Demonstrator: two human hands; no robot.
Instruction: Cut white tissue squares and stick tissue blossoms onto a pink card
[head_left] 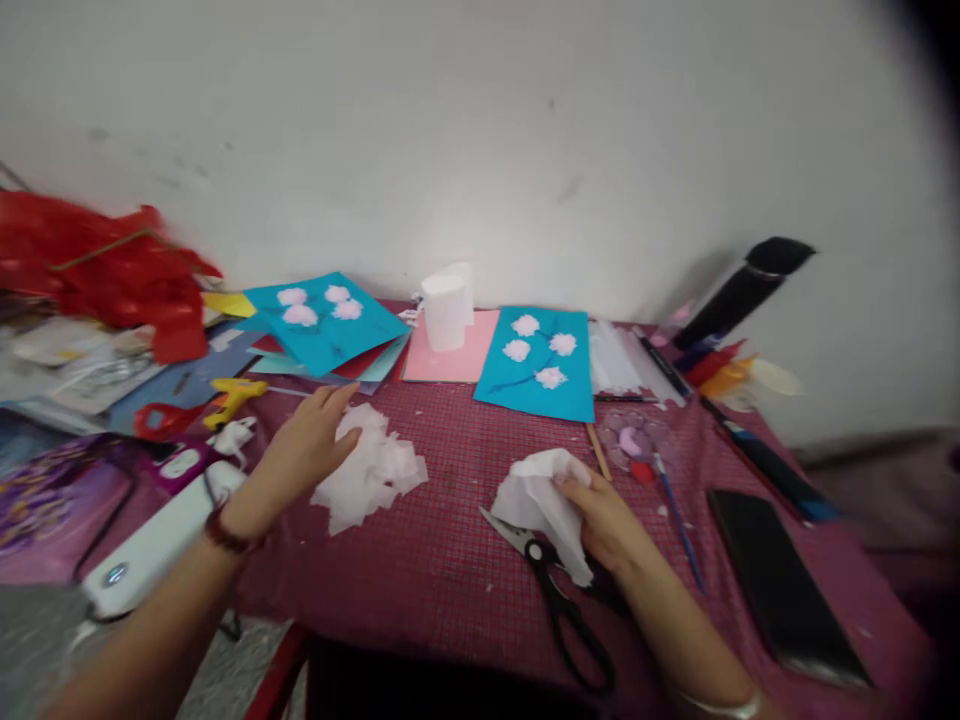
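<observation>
My left hand [307, 440] lies with fingers stretched out on a pile of white tissue pieces [379, 472] on the red checked tablecloth [450, 560]. My right hand [611, 522] grips a crumpled sheet of white tissue paper [541, 495]. Black-handled scissors [555, 595] lie on the cloth just under and left of that hand. Two blue cards with pink-white tissue blossoms lie further back, one at centre right [541, 362] and one at the left [324, 322].
A white paper roll [445, 310] stands on pink paper by the wall. A paintbrush [679, 520], a palette [637, 440] and a black phone [784, 585] lie to the right. Yellow glue gun [234, 397], red scissors and red tissue [105, 270] crowd the left.
</observation>
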